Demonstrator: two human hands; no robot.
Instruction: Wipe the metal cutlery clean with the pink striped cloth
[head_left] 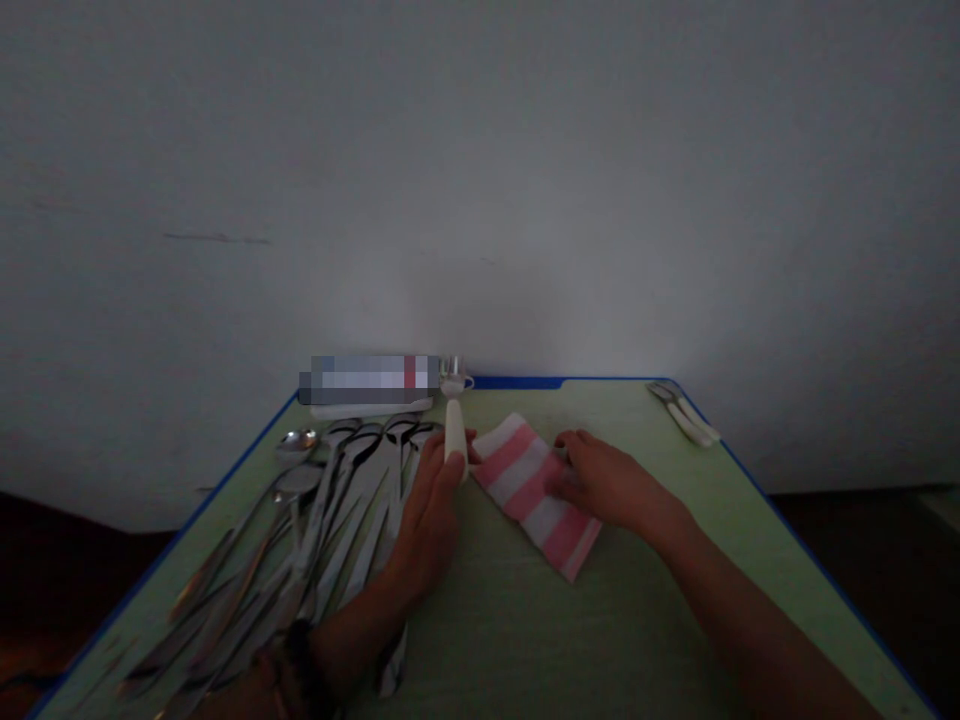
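Note:
My left hand (431, 510) grips a fork (455, 430) by its white handle, its metal tines pointing up toward the wall. Just right of it, a pink-and-white striped cloth (532, 490) lies at a slant over the table. My right hand (596, 475) is at the cloth's right side with its fingers curled; they look closed on the cloth's edge, though the fingertips are partly blurred. Beside and under my left forearm spreads a pile of metal spoons and other cutlery (330, 510).
The green table (660, 600) has a blue edge and stands against a grey wall (600, 200). A blurred-out box (367, 378) is at the back left. Two white-handled utensils (686, 415) lie at the back right corner.

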